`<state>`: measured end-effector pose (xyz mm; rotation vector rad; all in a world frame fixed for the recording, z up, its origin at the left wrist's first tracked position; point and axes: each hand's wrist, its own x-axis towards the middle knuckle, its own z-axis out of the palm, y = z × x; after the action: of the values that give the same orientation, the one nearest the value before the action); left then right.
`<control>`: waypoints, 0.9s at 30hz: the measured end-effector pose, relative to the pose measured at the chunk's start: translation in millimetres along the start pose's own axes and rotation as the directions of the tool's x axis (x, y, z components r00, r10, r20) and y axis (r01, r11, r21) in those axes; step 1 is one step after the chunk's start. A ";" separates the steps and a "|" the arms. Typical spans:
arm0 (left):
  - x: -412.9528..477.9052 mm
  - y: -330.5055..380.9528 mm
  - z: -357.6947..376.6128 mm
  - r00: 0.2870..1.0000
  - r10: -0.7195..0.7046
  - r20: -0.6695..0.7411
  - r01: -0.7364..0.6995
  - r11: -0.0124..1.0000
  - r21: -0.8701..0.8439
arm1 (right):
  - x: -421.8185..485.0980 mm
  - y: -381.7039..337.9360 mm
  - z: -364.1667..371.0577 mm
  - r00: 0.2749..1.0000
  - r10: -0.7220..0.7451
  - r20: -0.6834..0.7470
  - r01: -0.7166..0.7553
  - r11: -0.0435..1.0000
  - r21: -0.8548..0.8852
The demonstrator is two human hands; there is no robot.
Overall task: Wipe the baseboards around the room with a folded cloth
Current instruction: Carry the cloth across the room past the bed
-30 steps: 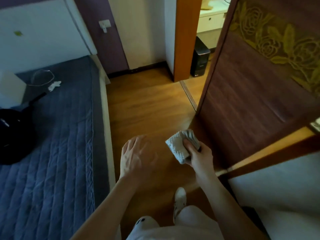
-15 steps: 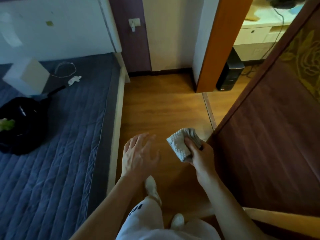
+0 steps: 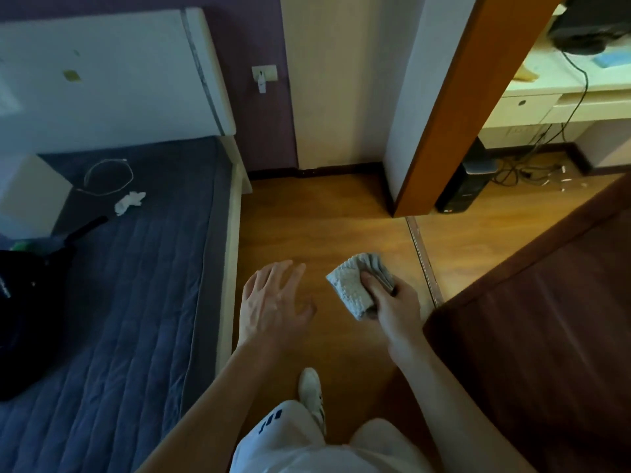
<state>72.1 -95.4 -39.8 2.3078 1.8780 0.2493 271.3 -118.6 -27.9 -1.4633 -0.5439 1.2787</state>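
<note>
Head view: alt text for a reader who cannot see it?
A person's right hand grips a folded grey cloth above a wooden floor; the left hand is open beside it. A blue-quilted bed lies left, a dark wooden door right, a dark baseboard along the far wall.

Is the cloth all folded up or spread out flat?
Folded up. The cloth is a small thick bundle, stacked layers showing along its far edge, held in the right hand.

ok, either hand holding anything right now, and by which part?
The right hand grips the folded cloth by its right end, thumb on top. The left hand is spread open and holds nothing.
</note>
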 end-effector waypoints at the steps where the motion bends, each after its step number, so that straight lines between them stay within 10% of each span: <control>1: 18.6 -6.0 -3.5 1.000 0.013 0.009 -0.013 1.000 0.001 | 14.1 -7.1 11.5 1.000 -0.002 -0.007 0.002 1.000 0.001; 27: 459.3 4.1 31.2 1.000 -0.001 0.017 0.001 1.000 0.018 | 420.5 -156.1 86.6 0.998 -0.002 0.058 0.001 1.000 0.024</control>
<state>174.8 353.2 -55.2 2.3132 1.8807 0.2125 373.6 326.0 -49.9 -1.4095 -0.5663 1.3261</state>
